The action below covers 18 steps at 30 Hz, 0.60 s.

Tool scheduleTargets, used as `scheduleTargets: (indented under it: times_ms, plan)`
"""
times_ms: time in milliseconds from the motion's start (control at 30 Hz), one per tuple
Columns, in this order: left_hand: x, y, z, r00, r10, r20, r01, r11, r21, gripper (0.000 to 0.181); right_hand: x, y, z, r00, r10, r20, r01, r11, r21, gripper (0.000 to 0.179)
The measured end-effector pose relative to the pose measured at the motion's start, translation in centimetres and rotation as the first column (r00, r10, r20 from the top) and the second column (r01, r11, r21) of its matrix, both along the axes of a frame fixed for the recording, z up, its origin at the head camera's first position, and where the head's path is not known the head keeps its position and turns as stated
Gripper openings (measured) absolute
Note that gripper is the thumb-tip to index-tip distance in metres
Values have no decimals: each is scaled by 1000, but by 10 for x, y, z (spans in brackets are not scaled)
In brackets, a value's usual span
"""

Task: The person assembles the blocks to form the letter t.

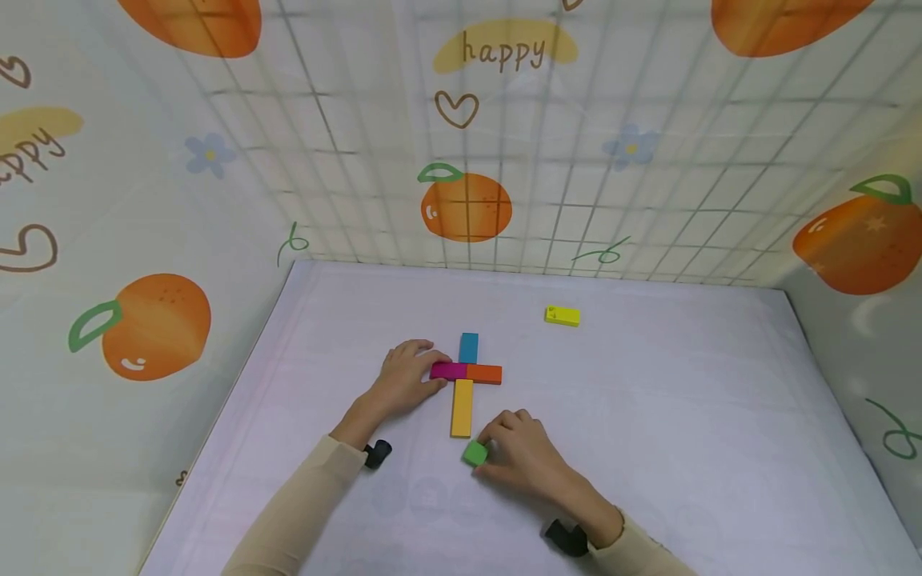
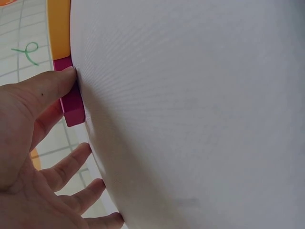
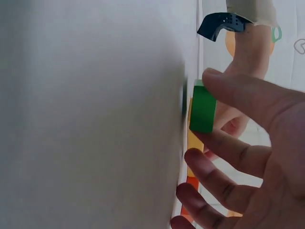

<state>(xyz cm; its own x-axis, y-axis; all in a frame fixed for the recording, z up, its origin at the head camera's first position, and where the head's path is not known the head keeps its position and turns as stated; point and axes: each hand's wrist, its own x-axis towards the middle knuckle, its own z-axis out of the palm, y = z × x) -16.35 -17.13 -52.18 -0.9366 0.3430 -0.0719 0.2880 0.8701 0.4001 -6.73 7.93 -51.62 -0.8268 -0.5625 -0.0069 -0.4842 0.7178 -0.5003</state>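
My left hand (image 1: 406, 376) pinches a magenta block (image 1: 448, 370) between thumb and index finger, its other fingers spread on the table. The magenta block (image 2: 72, 107) lies flat, end to end with an orange block (image 1: 485, 374). A blue block (image 1: 469, 348) touches this row from behind, and a longer yellow-orange block (image 1: 462, 408) runs from it toward the front. Just off the front end of that block, my right hand (image 1: 524, 454) pinches a green block (image 1: 475, 454) between thumb and index finger. In the right wrist view the green block (image 3: 203, 109) appears slightly above the table.
A bright yellow block (image 1: 562, 316) lies alone toward the back of the white table (image 1: 670, 384). Printed cloth walls (image 1: 374, 176) with oranges stand along the back and both sides. Each wrist wears a small black camera.
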Motion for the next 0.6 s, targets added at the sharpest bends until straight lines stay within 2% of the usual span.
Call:
scheduleTargets:
  times_ms: [600]
  plan:
    - [0,0,2,1000,-7,1,7,1000,-2,37,5,-11,-2,997,-47,-67,52,996,69,38]
